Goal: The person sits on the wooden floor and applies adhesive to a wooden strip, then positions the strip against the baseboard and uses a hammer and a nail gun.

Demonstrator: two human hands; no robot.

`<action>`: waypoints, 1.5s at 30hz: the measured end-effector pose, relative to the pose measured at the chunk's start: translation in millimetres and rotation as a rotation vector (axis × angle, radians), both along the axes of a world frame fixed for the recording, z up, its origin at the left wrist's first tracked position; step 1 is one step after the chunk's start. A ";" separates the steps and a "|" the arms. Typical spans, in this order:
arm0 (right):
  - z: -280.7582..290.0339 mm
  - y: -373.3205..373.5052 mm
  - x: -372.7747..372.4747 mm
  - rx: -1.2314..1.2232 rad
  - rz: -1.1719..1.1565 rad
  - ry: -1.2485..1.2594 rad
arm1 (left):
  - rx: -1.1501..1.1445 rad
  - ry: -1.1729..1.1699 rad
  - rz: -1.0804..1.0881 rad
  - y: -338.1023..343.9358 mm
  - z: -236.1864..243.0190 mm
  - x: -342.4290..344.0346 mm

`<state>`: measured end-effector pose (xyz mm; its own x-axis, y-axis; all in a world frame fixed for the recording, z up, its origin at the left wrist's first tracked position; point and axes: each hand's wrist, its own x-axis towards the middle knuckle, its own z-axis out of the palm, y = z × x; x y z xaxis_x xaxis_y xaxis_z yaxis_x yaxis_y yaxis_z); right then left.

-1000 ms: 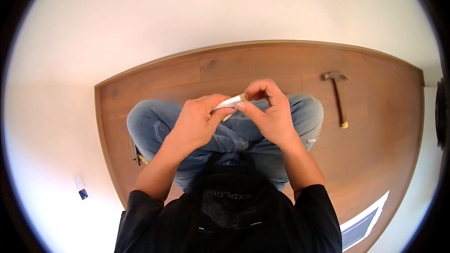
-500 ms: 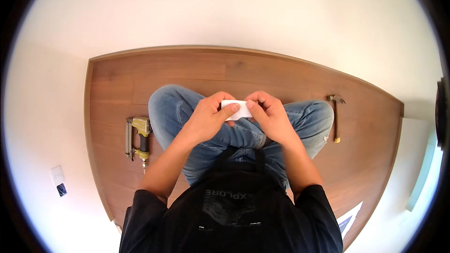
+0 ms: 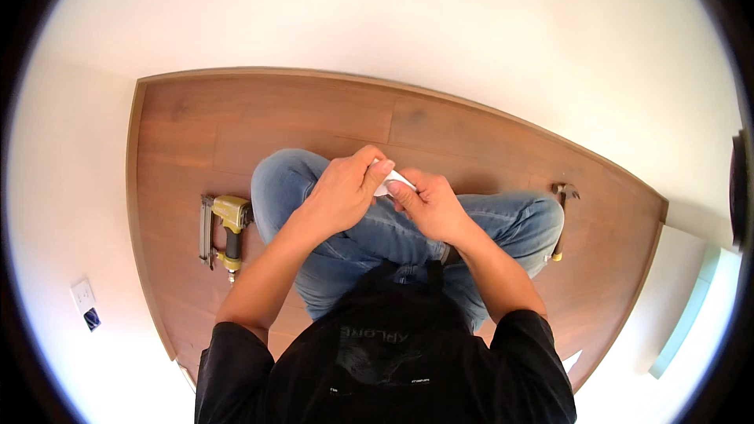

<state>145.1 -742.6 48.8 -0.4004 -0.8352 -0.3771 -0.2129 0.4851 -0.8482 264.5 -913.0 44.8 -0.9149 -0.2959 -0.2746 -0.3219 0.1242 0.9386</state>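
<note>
I sit cross-legged with a small white flat piece (image 3: 390, 178), possibly folded paper, held above my lap. My left hand (image 3: 344, 192) pinches its left end between thumb and fingers. Closed on the other end, my right hand (image 3: 433, 204) has its thumb lying along the near side. Fingers cover much of the piece, so its full shape is hidden; it is tilted down toward the right. Beneath both hands are my blue jeans (image 3: 377, 232).
A yellow and black nail gun (image 3: 228, 228) lies on the wood floor (image 3: 314, 106) by my left knee. Beyond my right knee is a claw hammer (image 3: 565, 189). White walls (image 3: 377, 8) with brown trim enclose the floor; a white outlet (image 3: 82, 294) is on the left wall.
The white piece has turned from lying level, broad face up, to a tilted angle showing less of its face. My right hand has shifted left and lower, and the view has rotated slightly.
</note>
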 end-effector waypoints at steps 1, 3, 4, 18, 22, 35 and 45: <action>-1.6 0.2 -5.8 -0.006 -0.086 -0.144 | -0.072 0.020 -0.021 -3.6 1.8 -13.3; -4.8 1.0 -22.7 -0.016 -0.168 -0.285 | -0.169 0.064 -0.071 -7.2 1.9 -41.8; -6.2 4.5 -34.5 -0.023 -0.174 -0.296 | -0.264 0.107 -0.122 -7.9 0.5 -56.8; -99.8 11.2 -104.0 -0.050 -0.420 -0.635 | -0.021 -0.118 -0.354 -21.2 -73.8 -147.6; -100.8 16.2 -102.1 -0.203 -0.429 -0.870 | -0.103 0.099 -0.304 -10.2 -97.5 -144.9; -136.5 13.6 -113.8 -0.607 -0.788 -0.930 | -0.014 -0.169 -0.285 -16.4 -84.0 -160.0; -136.2 -1.8 -97.8 -0.131 -0.364 0.122 | -0.204 0.113 -0.171 -13.4 -108.8 -148.9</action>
